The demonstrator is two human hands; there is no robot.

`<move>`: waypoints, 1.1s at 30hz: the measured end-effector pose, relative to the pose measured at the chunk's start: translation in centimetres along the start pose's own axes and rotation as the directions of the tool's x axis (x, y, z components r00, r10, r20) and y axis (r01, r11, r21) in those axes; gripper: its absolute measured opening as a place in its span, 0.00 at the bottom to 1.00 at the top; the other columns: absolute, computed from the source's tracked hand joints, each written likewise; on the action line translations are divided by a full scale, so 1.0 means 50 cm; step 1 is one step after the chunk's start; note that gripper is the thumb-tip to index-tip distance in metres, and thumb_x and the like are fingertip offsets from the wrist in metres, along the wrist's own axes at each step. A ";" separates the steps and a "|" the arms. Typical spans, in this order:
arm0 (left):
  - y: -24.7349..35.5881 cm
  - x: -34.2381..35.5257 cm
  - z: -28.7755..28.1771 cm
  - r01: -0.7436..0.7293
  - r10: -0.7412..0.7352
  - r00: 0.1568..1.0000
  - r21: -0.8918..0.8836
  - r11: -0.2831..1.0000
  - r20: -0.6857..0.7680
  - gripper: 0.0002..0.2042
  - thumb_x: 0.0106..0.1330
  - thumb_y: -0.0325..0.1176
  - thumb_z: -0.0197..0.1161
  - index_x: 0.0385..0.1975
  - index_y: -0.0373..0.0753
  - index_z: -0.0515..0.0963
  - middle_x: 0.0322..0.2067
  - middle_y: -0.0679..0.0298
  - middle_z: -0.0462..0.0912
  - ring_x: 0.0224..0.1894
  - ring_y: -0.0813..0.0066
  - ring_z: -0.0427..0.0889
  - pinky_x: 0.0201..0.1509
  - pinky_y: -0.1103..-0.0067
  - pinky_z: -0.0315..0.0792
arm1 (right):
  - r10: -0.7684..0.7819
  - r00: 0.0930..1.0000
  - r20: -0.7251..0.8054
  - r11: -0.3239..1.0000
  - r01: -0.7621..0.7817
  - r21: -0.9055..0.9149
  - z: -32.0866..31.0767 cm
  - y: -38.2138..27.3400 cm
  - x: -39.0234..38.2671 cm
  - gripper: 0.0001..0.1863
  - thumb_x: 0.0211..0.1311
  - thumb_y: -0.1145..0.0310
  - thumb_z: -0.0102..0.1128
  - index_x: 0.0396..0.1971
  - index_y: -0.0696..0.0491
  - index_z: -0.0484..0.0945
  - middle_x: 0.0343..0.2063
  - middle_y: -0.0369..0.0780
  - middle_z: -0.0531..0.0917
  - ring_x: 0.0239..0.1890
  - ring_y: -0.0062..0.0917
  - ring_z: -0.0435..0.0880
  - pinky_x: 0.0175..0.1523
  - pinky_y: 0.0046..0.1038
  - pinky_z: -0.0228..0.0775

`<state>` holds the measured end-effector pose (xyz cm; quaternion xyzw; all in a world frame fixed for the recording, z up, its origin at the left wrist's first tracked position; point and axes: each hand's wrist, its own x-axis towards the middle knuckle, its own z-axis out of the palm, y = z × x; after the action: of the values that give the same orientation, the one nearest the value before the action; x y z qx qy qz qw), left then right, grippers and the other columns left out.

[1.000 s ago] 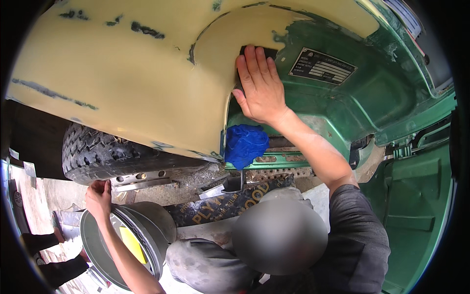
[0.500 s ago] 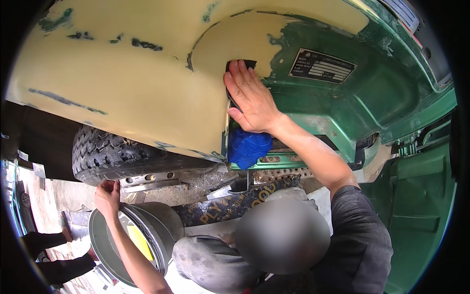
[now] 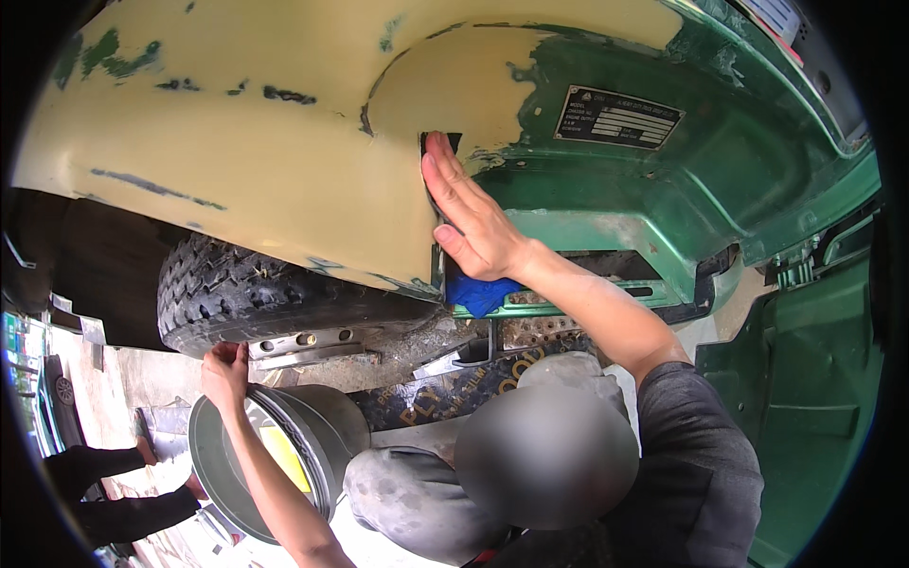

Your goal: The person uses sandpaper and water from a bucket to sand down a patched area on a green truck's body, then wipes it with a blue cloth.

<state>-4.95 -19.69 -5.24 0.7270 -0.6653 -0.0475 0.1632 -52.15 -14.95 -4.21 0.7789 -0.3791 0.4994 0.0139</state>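
My right hand (image 3: 478, 227) lies along the vertical edge of a vehicle's body panel (image 3: 284, 185), which is coated pale yellow with dark scuffed patches. Its fingers are together and press a small black sheet (image 3: 454, 142), apparently sandpaper, against that edge. Most of the sheet is hidden beneath them. Just below this hand, a crumpled blue cloth (image 3: 481, 296) rests on the green sill. My left hand (image 3: 225, 377) is by the tyre (image 3: 256, 289), above the rim of a grey bucket (image 3: 199, 464). Its fingers are pinched; I cannot make out anything in them.
Green bodywork (image 3: 606, 194) with a dark plate (image 3: 617, 117) curves away on the right. A green door panel (image 3: 810, 369) stands at the far right. Printed black board (image 3: 402, 398) lies on the ground before my knees. Another person's dark-clad legs (image 3: 123, 516) show at lower left.
My right hand has slid slightly down and left along the panel edge with the black sheet, turning more edge-on. It covers more of the blue cloth. The whole view has shifted slightly.
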 end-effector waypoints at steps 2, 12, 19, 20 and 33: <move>-0.004 0.002 0.011 0.004 -0.004 1.000 0.027 1.000 0.024 0.14 0.61 0.46 0.74 0.30 0.40 0.87 0.30 0.59 0.89 0.34 0.60 0.89 0.42 0.68 0.78 | -0.002 1.000 -0.011 0.994 0.001 -0.106 -0.039 0.011 0.065 0.40 0.72 0.59 0.50 0.78 0.59 0.48 0.78 0.56 0.45 0.80 0.53 0.42 0.80 0.51 0.40; 0.015 0.013 0.029 0.018 -0.018 0.999 0.000 1.000 0.026 0.14 0.60 0.46 0.74 0.31 0.40 0.87 0.29 0.59 0.90 0.34 0.59 0.90 0.41 0.67 0.79 | 0.043 0.997 -0.068 0.976 -0.056 -0.209 -0.041 -0.006 0.113 0.36 0.73 0.64 0.48 0.78 0.57 0.51 0.78 0.55 0.48 0.81 0.48 0.46 0.81 0.44 0.41; 0.040 0.011 -0.043 0.076 -0.080 0.995 0.077 0.994 0.053 0.14 0.59 0.49 0.73 0.32 0.44 0.88 0.29 0.58 0.89 0.36 0.57 0.89 0.42 0.63 0.81 | 0.151 0.986 -0.073 0.988 -0.148 0.042 -0.014 -0.068 0.043 0.33 0.74 0.63 0.45 0.76 0.58 0.56 0.78 0.52 0.52 0.81 0.44 0.48 0.81 0.41 0.40; 0.041 0.007 -0.032 0.089 -0.092 0.995 0.076 0.993 0.044 0.14 0.59 0.49 0.72 0.32 0.44 0.88 0.29 0.58 0.89 0.37 0.56 0.89 0.43 0.63 0.81 | 0.145 0.988 -0.054 0.989 -0.144 0.029 -0.006 -0.063 0.036 0.33 0.75 0.62 0.44 0.77 0.58 0.56 0.78 0.51 0.52 0.81 0.44 0.48 0.81 0.41 0.40; 0.030 -0.027 0.002 0.090 -0.090 0.996 0.005 0.996 -0.026 0.09 0.56 0.42 0.72 0.30 0.45 0.88 0.32 0.54 0.89 0.39 0.54 0.89 0.45 0.63 0.82 | 0.236 0.972 -0.004 0.945 -0.228 0.235 0.003 -0.028 0.002 0.32 0.81 0.57 0.36 0.77 0.57 0.54 0.79 0.45 0.52 0.82 0.38 0.45 0.81 0.39 0.35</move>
<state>-6.53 -18.48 -5.08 0.7572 -0.6299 -0.0435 0.1673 -51.18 -14.08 -3.74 0.7171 -0.4068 0.5508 -0.1304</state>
